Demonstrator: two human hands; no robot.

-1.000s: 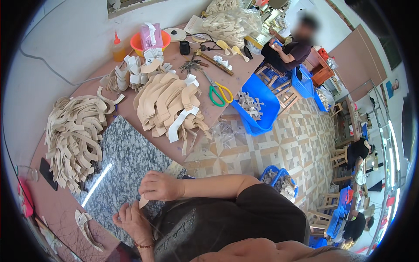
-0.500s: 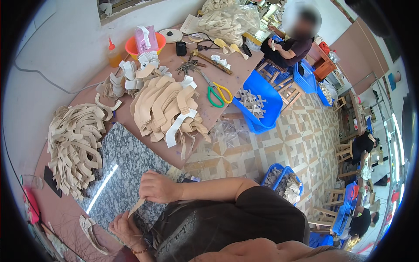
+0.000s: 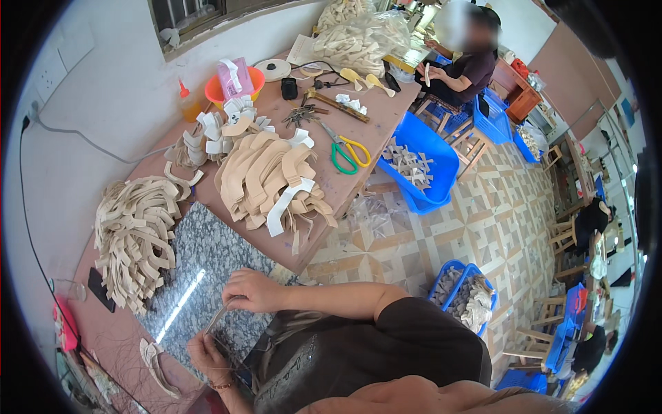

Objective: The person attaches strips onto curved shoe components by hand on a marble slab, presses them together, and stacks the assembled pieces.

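Observation:
Between my two hands stretches a narrow beige strip (image 3: 218,319), seen nearly edge-on. My right hand (image 3: 254,290) pinches its upper end, fingers curled. The lower end is in the closed fingers of my left hand (image 3: 208,357), nearer my body. Both hands are over the near edge of a grey speckled stone slab (image 3: 217,252). Left of the slab lies a heap of curved beige strips (image 3: 131,234). Beyond it, a stack of wider curved tan pieces (image 3: 252,179) has a white strip (image 3: 286,205) on top.
Scissors (image 3: 343,148) with green and yellow handles lie near the table's right edge. An orange bowl (image 3: 215,90) and a glue bottle (image 3: 188,103) stand at the back. Blue bins (image 3: 429,196) are on the floor to the right. A co-worker (image 3: 465,72) sits beyond.
The strip has turned from showing its pale flat face to nearly edge-on, still between both hands. The whole view has shifted slightly. The co-worker's hands have moved a little.

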